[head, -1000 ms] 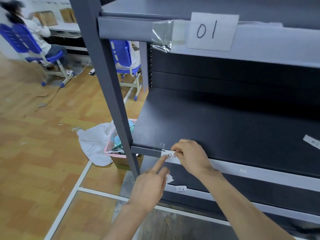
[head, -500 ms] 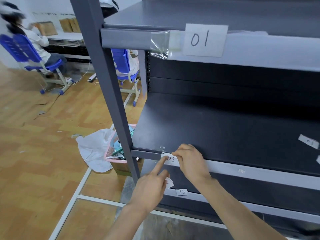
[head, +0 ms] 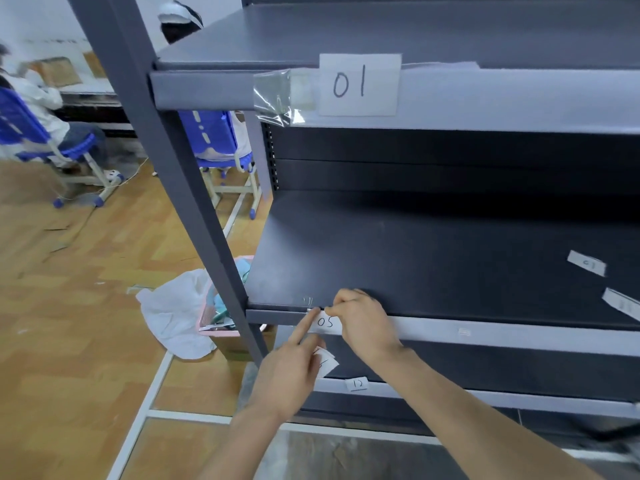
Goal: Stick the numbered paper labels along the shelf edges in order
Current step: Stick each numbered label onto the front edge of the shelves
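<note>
Grey shelf (head: 450,258), its upper edge bearing label 01 (head: 358,85). Right hand (head: 367,323) pinches the top of label 05 (head: 325,322) at the middle edge's left end. Left hand (head: 287,379) presses it with the index fingertip, its other fingers curled around spare slips (head: 327,363).

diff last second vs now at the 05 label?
The index fingertip of the left hand slid up the left side of the 05 label to its top corner; the right hand shifted slightly, so both digits show. Unchanged: the right hand pinches the label's top edge on the shelf edge, the left hand holds spare slips, the 01 label and 12 label stay stuck.
</note>
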